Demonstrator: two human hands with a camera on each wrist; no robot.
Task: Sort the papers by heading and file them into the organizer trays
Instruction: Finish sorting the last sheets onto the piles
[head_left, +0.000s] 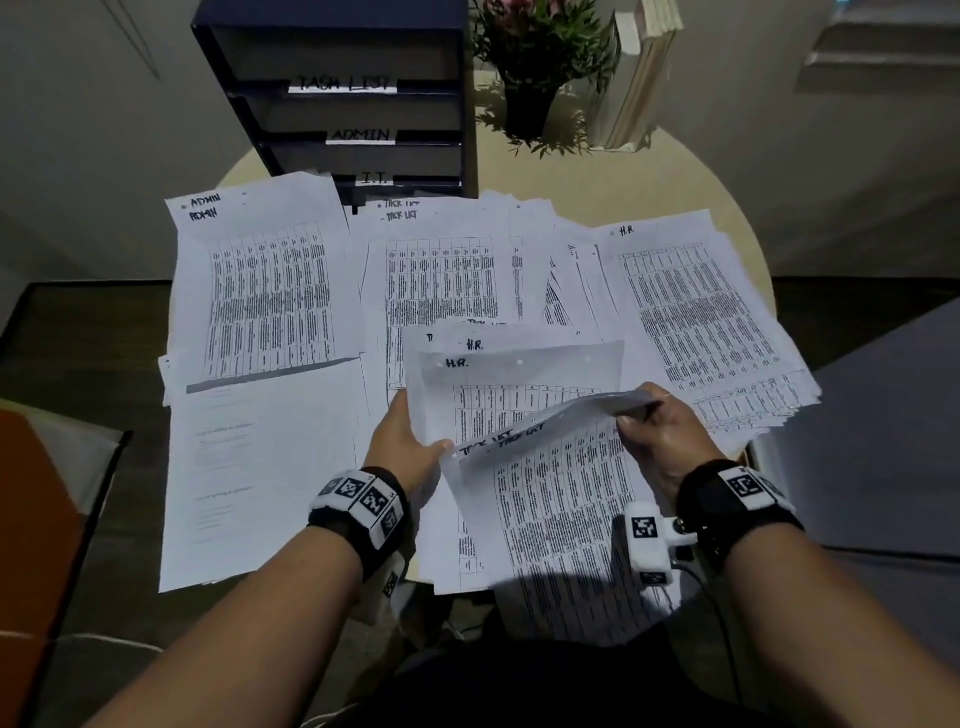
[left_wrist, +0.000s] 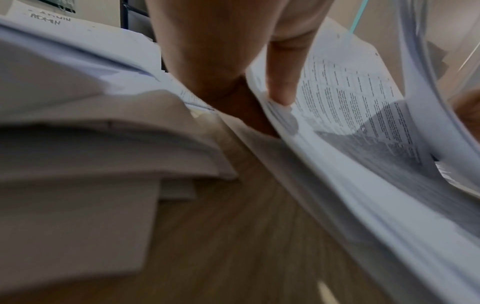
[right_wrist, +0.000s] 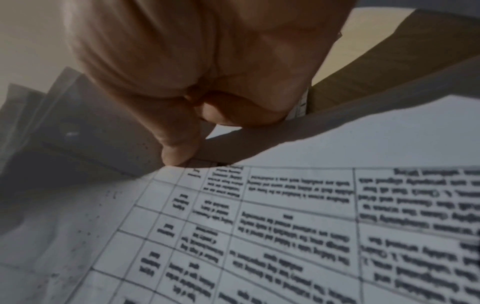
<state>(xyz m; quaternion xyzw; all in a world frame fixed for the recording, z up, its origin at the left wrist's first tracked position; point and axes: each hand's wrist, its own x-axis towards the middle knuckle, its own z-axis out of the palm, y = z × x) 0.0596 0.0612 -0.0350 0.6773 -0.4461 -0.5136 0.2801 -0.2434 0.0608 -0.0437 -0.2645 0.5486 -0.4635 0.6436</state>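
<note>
White printed sheets cover the round table (head_left: 675, 171), sorted into an ADMIN pile (head_left: 260, 280) at the left, a TASK LIST pile (head_left: 441, 270) in the middle and an H.R. pile (head_left: 696, 312) at the right, all lying in front of the dark organizer (head_left: 343, 93), whose labelled trays look empty from here. Nearest the person, the unsorted stack (head_left: 519, 384) rests in the left hand (head_left: 410, 441), thumb curled over its left edge, an H.R. sheet showing on top. The right hand (head_left: 660, 426) pinches the top corner of a TASK LIST sheet (head_left: 550, 483) peeled toward the body, its long axis running slantwise away from the person. That sheet's pile lies straight ahead, beyond the held stack and slightly left of the pinch, so the right hand must probably carry it forward over the stack.
</note>
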